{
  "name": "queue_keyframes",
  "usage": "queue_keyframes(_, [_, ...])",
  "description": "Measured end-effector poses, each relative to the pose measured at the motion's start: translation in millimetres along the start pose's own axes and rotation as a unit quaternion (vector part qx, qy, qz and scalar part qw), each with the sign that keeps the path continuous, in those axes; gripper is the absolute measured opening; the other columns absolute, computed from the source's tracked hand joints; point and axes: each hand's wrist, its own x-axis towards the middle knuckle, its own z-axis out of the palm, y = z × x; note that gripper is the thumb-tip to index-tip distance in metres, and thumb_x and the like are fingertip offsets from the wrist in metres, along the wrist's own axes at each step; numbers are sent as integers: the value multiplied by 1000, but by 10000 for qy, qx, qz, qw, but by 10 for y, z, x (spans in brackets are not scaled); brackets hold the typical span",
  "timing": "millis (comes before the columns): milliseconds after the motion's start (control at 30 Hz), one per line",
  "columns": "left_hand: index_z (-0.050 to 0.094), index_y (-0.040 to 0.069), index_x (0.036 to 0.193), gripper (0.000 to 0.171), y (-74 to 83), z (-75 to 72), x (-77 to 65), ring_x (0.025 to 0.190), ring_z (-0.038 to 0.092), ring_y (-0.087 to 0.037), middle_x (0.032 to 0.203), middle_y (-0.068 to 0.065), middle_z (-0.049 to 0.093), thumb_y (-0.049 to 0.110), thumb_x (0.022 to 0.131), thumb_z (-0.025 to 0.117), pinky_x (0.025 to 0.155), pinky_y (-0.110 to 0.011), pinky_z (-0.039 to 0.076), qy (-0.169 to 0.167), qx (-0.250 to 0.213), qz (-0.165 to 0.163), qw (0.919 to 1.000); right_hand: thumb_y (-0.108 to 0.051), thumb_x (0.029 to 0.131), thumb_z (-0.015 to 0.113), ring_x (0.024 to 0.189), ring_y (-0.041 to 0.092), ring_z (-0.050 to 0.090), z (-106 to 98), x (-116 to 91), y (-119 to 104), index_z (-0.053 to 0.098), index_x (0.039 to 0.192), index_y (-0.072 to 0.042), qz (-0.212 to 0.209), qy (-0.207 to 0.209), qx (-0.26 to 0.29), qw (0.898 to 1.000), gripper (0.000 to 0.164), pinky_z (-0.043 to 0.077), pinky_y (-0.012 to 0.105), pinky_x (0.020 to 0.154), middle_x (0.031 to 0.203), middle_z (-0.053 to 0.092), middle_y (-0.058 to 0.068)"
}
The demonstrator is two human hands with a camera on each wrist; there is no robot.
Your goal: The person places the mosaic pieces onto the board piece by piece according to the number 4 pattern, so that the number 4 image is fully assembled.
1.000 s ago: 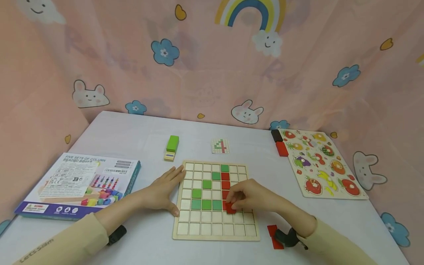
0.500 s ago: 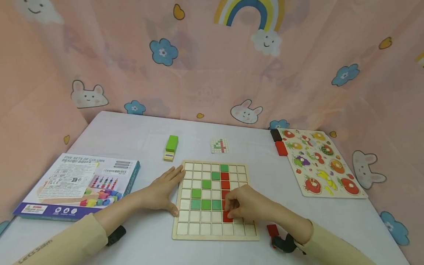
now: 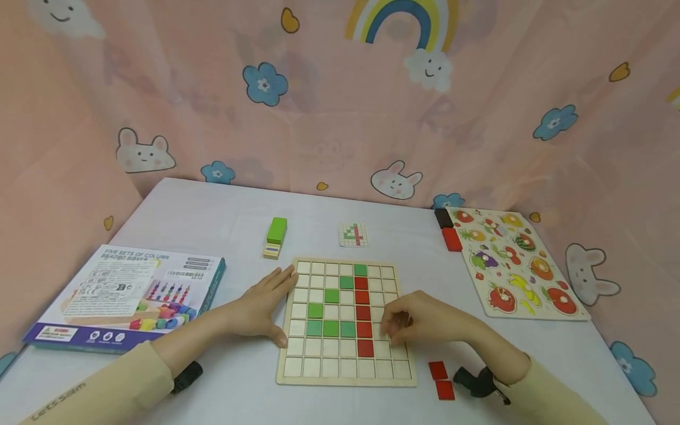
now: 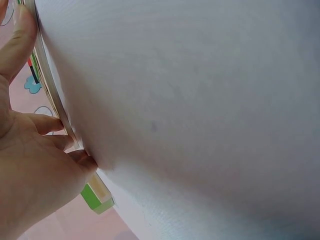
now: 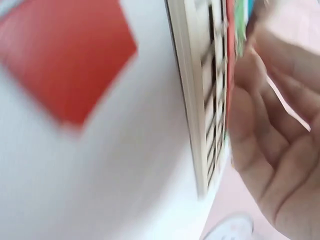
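Note:
A wooden grid board (image 3: 346,381) lies on the white table, with green tiles (image 3: 332,296) in a stepped pattern and a column of red tiles (image 3: 363,313) in its cells. My left hand (image 3: 257,310) rests with spread fingers along the board's left edge; the left wrist view shows its fingertips touching that edge. Over the board's right columns hovers my right hand (image 3: 419,319), its fingers loosely bent with no tile visible between them. Two loose red tiles (image 3: 441,379) lie right of the board's lower corner, below my right wrist.
Behind the board lies a small pattern card (image 3: 353,234). A green block stack (image 3: 276,231) stands to its left. At far left is a bead-toy box (image 3: 127,298). The right side has a fruit puzzle board (image 3: 523,262), with red (image 3: 452,239) and black (image 3: 444,218) blocks beside it.
My right hand has set a red tile into the cell at the bottom of the red column, let go and drawn away to the right. My left hand has stayed in place.

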Motion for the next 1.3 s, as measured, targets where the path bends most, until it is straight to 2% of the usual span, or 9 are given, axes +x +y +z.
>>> queue_keyframes(167, [19,1,157,128,-10,3,8,154,3,-46,168,-18,6,43,59,90,115,-74,16,-10,-1,-16,10000,-18,85,76,76,0,61,-165,-211,241,71,99,-21,-177,-394,218,9988,14,54,21,70,90,73,-3])
queue_keyframes(300, [19,1,157,128,4,-8,2,154,4,-47,167,-20,7,43,58,90,114,-75,17,-3,-9,-13,10000,-6,87,71,77,6,63,-247,-355,387,74,102,-20,-456,-903,441,9939,21,55,22,70,96,74,3])
queue_keyframes(367, [19,1,157,128,6,-7,2,154,4,-46,167,-19,7,43,58,90,114,-75,16,-5,-19,-28,10000,-3,86,71,76,10,61,-261,-405,441,76,103,-18,-546,-1188,535,9900,24,54,20,68,96,72,7])
queue_keyframes(467, [19,1,157,128,12,-8,0,154,4,-46,168,-19,7,44,59,89,114,-75,16,-15,-9,-19,10000,-4,83,73,75,11,56,-245,-450,494,79,103,-21,-613,-1388,486,9872,27,47,14,64,91,67,8])
queue_keyframes(567, [19,1,157,128,13,-9,2,154,4,-47,167,-20,7,44,58,89,113,-76,17,-12,12,-5,10000,-11,82,77,75,6,52,-203,-464,520,80,101,-25,-649,-1330,268,9886,24,43,12,63,87,63,6])
queue_keyframes(733, [19,1,157,128,6,-5,8,154,3,-46,168,-19,7,44,58,89,113,-76,17,-10,43,-42,10000,-19,80,79,77,2,51,-154,-454,525,79,96,-30,-571,-1115,-2,9921,19,43,13,67,81,57,5])
queue_keyframes(1033, [20,0,156,129,1,0,14,154,4,-46,167,-20,8,44,58,90,114,-75,17,14,60,-6,10000,-17,77,82,73,1,52,-162,-427,542,70,95,-28,-388,-832,-120,9957,24,46,15,62,82,60,2])
queue_keyframes(1300, [20,-1,156,129,6,-1,11,153,5,-47,167,-21,8,43,56,90,111,-78,19,43,76,27,10000,-20,80,80,70,0,55,-193,-404,539,67,84,-24,12,-577,-36,9983,15,49,19,64,78,65,-6])
